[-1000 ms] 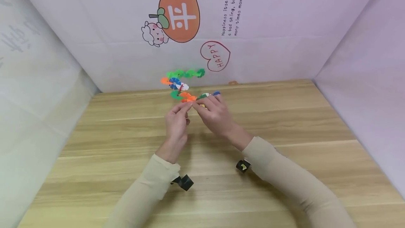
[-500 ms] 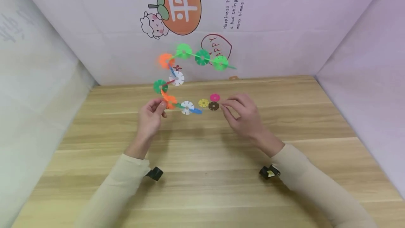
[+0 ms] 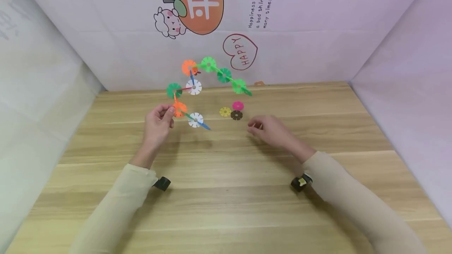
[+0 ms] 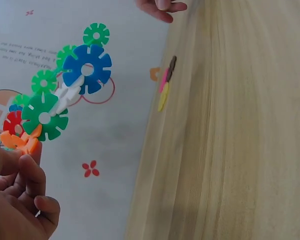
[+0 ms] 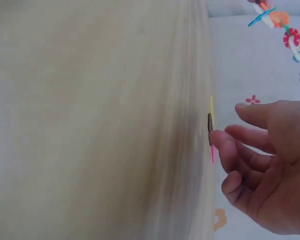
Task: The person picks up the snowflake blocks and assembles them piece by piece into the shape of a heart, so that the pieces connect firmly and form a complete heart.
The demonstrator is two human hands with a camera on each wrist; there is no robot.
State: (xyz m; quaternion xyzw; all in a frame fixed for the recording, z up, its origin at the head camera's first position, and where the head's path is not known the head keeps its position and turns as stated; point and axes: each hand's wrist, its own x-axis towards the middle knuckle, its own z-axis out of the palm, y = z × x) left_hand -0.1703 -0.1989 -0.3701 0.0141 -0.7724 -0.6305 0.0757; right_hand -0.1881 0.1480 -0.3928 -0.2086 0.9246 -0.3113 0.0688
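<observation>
My left hand (image 3: pixel 157 124) pinches an orange slotted disc (image 3: pixel 179 109) between thumb and fingers. That disc belongs to a C-shaped chain of interlocked snowflake discs, held up off the table. From the orange disc the lower arm runs through a white disc (image 3: pixel 195 120) to a blue disc (image 3: pixel 205 126). Its upper arm bends past a green disc (image 3: pixel 174 90) and a white one (image 3: pixel 194 87) to light green discs (image 3: pixel 208 64). My right hand (image 3: pixel 270 129) hovers right of the loose discs, fingers loosely bent, holding nothing; in the right wrist view a gap separates thumb and fingers.
Three loose discs lie together on the wooden table (image 3: pixel 226 207): yellow (image 3: pixel 225 111), pink (image 3: pixel 238 106) and dark brown (image 3: pixel 236 115). White printed cloth walls (image 3: pixel 300 42) stand behind and on both sides.
Both hands were together at the chain; they have parted. The left hand has carried the chain leftward and raised it into view. The right hand has moved right, away from it.
</observation>
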